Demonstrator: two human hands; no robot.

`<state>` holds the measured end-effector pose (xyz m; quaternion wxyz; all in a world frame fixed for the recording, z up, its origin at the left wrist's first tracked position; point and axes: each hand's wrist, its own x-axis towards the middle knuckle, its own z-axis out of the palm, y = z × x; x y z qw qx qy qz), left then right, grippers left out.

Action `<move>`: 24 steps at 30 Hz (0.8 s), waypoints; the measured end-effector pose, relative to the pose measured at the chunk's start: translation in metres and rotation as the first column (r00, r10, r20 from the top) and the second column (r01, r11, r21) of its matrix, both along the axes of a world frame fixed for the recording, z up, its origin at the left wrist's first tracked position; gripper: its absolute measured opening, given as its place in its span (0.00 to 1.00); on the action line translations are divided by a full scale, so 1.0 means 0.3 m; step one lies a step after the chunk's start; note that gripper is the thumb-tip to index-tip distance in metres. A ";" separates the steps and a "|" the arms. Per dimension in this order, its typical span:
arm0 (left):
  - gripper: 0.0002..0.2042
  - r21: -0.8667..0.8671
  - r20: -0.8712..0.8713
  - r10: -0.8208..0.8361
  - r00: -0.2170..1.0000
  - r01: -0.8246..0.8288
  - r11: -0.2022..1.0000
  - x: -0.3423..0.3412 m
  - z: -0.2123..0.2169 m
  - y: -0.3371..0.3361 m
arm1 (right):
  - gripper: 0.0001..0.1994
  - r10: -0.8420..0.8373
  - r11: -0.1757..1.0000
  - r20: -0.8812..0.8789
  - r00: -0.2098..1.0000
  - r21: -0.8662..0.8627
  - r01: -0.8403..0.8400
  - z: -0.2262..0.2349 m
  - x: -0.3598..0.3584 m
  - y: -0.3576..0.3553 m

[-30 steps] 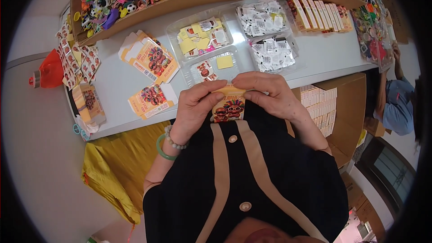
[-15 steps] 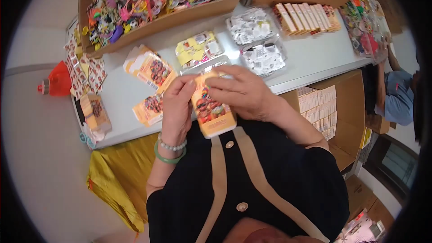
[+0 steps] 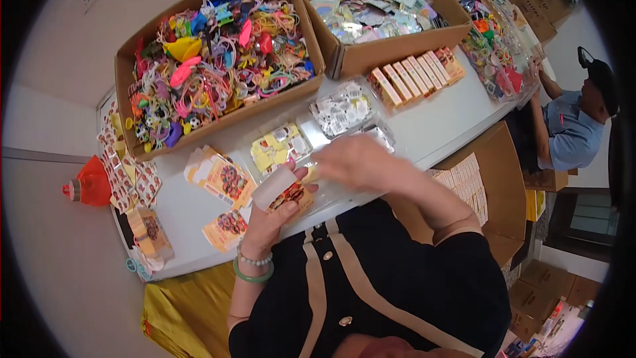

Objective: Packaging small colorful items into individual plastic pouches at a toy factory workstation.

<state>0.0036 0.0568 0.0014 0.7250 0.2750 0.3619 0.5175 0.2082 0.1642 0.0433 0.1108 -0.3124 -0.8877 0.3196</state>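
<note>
A small orange printed carton is gripped in my left hand, tilted, with a pale flap standing up at its end. My right hand, smeared by motion, is just to the right of the carton and over the near edge of the clear trays. Its fingers are too blurred to show whether they hold anything. Beyond the hands is a tray of yellow cards, beside a tray of white printed packets. Flat orange cartons lie left of my left hand.
Large cardboard boxes of colourful trinkets and shiny packets stand at the back. Finished-looking cartons form a row. An open box of cartons is at right, near another person. A red bottle is far left.
My right hand has come off the carton and moved right. The left hand now holds the carton alone, turned so its pale flap shows. The view has shifted, showing more of the back boxes.
</note>
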 end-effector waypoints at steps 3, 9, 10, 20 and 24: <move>0.35 0.020 -0.088 0.102 0.991 -0.101 0.995 -0.023 -0.020 0.016 | 0.12 -0.391 0.898 -0.309 0.867 0.078 0.433 0.081 0.059 0.281; 0.33 -0.028 -0.065 0.169 0.983 -0.171 0.985 -0.005 -0.012 0.053 | 0.18 -0.543 0.830 0.416 0.730 0.396 0.392 -0.062 0.145 0.845; 0.33 -0.037 -0.091 0.145 0.985 -0.149 0.988 -0.009 -0.016 0.046 | 0.19 -0.470 0.880 0.547 0.693 0.354 0.317 -0.078 0.126 0.845; 0.32 -0.065 -0.075 0.108 0.991 -0.113 0.991 -0.016 -0.045 0.041 | 0.12 -0.681 0.714 0.210 0.701 0.401 0.574 -0.124 0.245 0.965; 0.31 -0.076 -0.078 0.124 0.989 -0.130 0.989 -0.003 -0.034 0.035 | 0.16 -0.721 0.690 0.295 0.627 0.392 0.608 -0.042 0.302 0.898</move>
